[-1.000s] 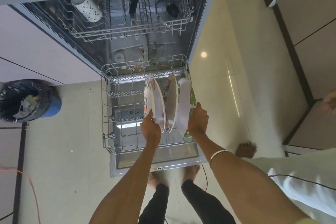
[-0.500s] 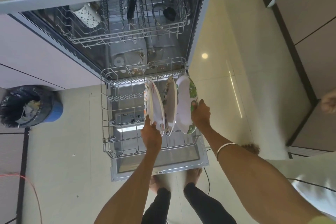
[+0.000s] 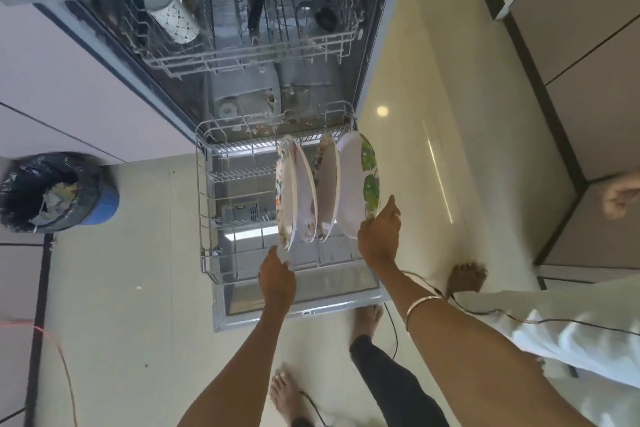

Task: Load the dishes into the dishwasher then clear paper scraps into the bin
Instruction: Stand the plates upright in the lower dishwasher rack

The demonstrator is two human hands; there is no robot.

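1. The right hand (image 3: 379, 236) grips the near rim of the leaf-patterned plate (image 3: 356, 184), thumb on its face, at the right end of the lower rack (image 3: 207, 218).
2. The left hand (image 3: 277, 279) hangs just below the near edge of the flowered plate (image 3: 285, 194); its fingers look curled, but whether they pinch the rim or merely touch it I cannot tell from here.
3. Four plates stand on edge in the right half of that rack: the flowered plate furthest left, a second plate (image 3: 306, 198) close against it, a third plate (image 3: 329, 187) next, then the leaf-patterned one, which seems to sit partly past the rack's right side.
4. The rack is pulled out over the open dishwasher door (image 3: 298, 295).
5. Behind and above the rack, the upper rack (image 3: 249, 55) carries a patterned cup (image 3: 175, 19) on its left and a dark item (image 3: 325, 19) on its right.
6. Left of the rack, on the floor (image 3: 138, 288), stands a blue bin (image 3: 52, 191) lined with a black bag, paper scraps (image 3: 57, 198) inside.
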